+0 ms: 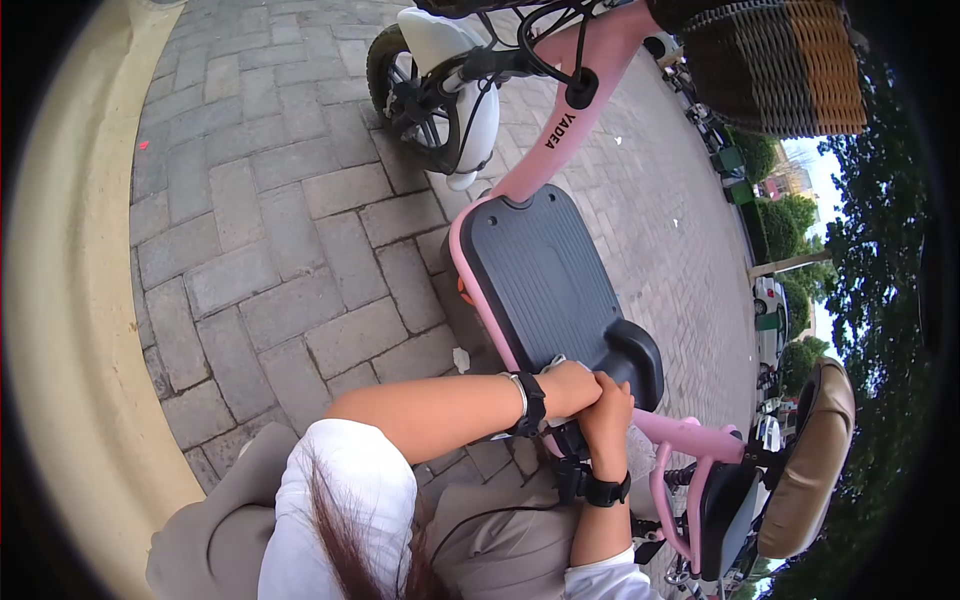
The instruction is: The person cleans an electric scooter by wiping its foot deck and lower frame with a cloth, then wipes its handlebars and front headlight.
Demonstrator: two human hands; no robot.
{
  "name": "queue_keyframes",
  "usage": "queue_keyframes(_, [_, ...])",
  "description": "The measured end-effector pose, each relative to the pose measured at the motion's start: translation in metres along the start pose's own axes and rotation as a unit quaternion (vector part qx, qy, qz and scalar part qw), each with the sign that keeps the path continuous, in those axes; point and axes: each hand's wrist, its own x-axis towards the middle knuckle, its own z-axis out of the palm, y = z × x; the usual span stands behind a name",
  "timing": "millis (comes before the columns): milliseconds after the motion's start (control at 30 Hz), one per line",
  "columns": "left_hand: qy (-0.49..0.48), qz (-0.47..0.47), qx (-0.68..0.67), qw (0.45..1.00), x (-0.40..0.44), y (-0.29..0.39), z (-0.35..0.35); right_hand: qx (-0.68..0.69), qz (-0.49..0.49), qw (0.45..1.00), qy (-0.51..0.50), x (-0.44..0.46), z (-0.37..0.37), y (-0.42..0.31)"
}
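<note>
L hand (568, 386) & R hand (606, 412) tog., curled, at rear end of black footboard (535, 270) on pink scooter (560, 262), "YADEA" in blk on frame (545, 160); can't tell what, if anything, they grip

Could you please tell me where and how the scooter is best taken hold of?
Probably by the pink stem, just beyond the footboard, fingers wrapped around it from the wearer's side: that stretch is bare, smooth and rounded, with no cables over it.
</note>
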Motion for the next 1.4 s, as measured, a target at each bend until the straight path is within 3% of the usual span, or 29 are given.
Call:
queue_keyframes(167, [0.034, -0.097, -0.050, 0.993, -0.005, 0.000, 0.015, -0.113, 0.023, 0.993, -0.011, 0.001, 0.008, -0.012])
queue_keyframes(233, [0.146, -0.115, -0.053, 0.981, -0.010, 0.004, 0.021, -0.133, 0.013, 0.990, -0.046, 0.003, 0.001, -0.014])
queue_keyframes(267, [0.093, -0.140, -0.072, 0.983, -0.009, 0.008, 0.015, -0.143, 0.001, 0.987, -0.069, 0.005, 0.000, -0.011])
queue_keyframes(367, [0.072, -0.174, -0.080, 0.979, -0.004, 0.019, 0.014, -0.169, -0.014, 0.976, -0.140, -0.005, -0.011, 0.004])
queue_keyframes(433, [0.014, -0.200, -0.091, 0.975, 0.003, 0.027, 0.014, -0.162, -0.152, 0.954, -0.200, -0.008, 0.002, 0.038])
queue_keyframes(500, [0.051, -0.235, -0.089, 0.966, -0.008, 0.040, -0.007, -0.211, -0.199, 0.925, -0.246, -0.001, -0.003, 0.034])
queue_keyframes(633, [0.037, -0.270, -0.123, 0.954, -0.043, 0.057, -0.068, -0.132, -0.106, 0.936, -0.309, 0.020, -0.019, 0.018])
queue_keyframes(667, [0.088, -0.297, -0.076, 0.948, -0.037, 0.058, -0.059, -0.091, -0.112, 0.931, -0.335, 0.027, -0.019, 0.021])
queue_keyframes(933, [0.205, -0.430, -0.046, 0.878, -0.103, 0.124, -0.127, 0.148, -0.194, 0.918, -0.313, -0.001, -0.031, -0.023])
queue_keyframes(967, [0.200, -0.440, -0.045, 0.874, -0.112, 0.134, -0.130, 0.155, -0.198, 0.913, -0.321, -0.010, -0.045, -0.030])
queue_keyframes(1033, [0.241, -0.460, -0.116, 0.847, -0.142, 0.157, -0.150, 0.324, 0.044, 0.895, -0.305, -0.025, -0.124, -0.090])
queue_keyframes(1067, [0.202, -0.467, -0.156, 0.846, -0.158, 0.168, -0.167, 0.318, 0.088, 0.881, -0.338, -0.026, -0.138, -0.096])
queue_keyframes(1100, [0.194, -0.510, -0.156, 0.823, -0.159, 0.168, -0.164, 0.325, 0.078, 0.879, -0.341, -0.026, -0.144, -0.094])
queue_keyframes(1167, [0.293, -0.556, -0.183, 0.756, -0.177, 0.194, -0.186, 0.335, 0.004, 0.890, -0.308, -0.027, -0.159, -0.085])
queue_keyframes(1200, [0.292, -0.556, -0.177, 0.758, -0.184, 0.213, -0.198, 0.327, -0.013, 0.894, -0.308, -0.029, -0.193, -0.094])
queue_keyframes(1300, [0.478, -0.509, -0.232, 0.677, -0.205, 0.261, -0.255, 0.342, -0.046, 0.890, -0.299, -0.034, -0.277, -0.103])
queue_keyframes(1400, [0.568, -0.494, -0.230, 0.616, -0.220, 0.314, -0.301, 0.403, 0.003, 0.857, -0.321, -0.034, -0.375, -0.099])
